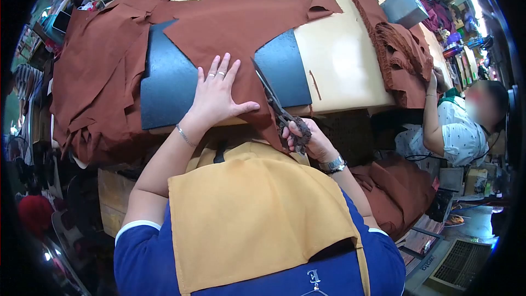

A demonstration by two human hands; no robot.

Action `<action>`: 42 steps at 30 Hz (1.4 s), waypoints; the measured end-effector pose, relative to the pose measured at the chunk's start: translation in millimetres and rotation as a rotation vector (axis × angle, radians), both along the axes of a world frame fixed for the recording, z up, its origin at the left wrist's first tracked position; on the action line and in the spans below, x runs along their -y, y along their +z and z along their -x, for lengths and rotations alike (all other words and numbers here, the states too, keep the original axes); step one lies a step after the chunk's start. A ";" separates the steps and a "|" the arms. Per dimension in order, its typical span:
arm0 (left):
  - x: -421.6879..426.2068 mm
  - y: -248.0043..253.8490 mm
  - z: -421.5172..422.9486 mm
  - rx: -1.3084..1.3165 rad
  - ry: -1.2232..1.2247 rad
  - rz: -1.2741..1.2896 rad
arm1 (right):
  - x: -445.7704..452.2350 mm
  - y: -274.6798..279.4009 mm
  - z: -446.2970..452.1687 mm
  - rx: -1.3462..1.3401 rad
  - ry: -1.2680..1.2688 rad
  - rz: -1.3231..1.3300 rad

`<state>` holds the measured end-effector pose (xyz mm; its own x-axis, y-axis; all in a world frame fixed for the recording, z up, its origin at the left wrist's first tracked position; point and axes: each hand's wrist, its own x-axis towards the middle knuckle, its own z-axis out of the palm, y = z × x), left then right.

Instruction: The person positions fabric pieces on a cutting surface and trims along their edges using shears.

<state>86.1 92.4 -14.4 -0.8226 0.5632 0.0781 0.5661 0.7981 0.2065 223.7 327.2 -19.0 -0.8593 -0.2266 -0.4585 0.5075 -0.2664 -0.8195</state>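
Where the brown piece (241, 13) lies: across a dark blue board (285, 66), its near end hanging over the tabletop's (337, 49) near edge, one far corner curled over on the right.
Scissors (268, 89): along the piece's right side near the near edge, tips pointing away from the person.
Right hand (309, 140): closed around the scissors' dark-wrapped handles, just off the near edge.
Left hand (222, 89): flat on the piece, fingers spread, gripping nothing.
Scrap strip (315, 85): thin and brown, on the tabletop just right of the board.
Left-hand stack (98, 66): brown cloth along the left edge, drooping over the near-left corner.
Right-hand pile (402, 49): folded brown cloth with frayed edges, by the right edge; a co-worker's hand (431, 83) is at its near end.
Grey box (404, 6): beyond that pile, towards the far-right corner.
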 end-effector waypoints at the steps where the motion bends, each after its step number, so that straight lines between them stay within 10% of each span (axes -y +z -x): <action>1: 0.1 -0.5 -0.3 0.002 -0.001 -0.002 | -0.2 -0.6 0.0 -0.006 -0.006 0.004; 42: 3.6 -0.9 68.3 -0.043 -0.115 0.063 | 20.4 1.7 5.2 -0.025 -0.112 0.105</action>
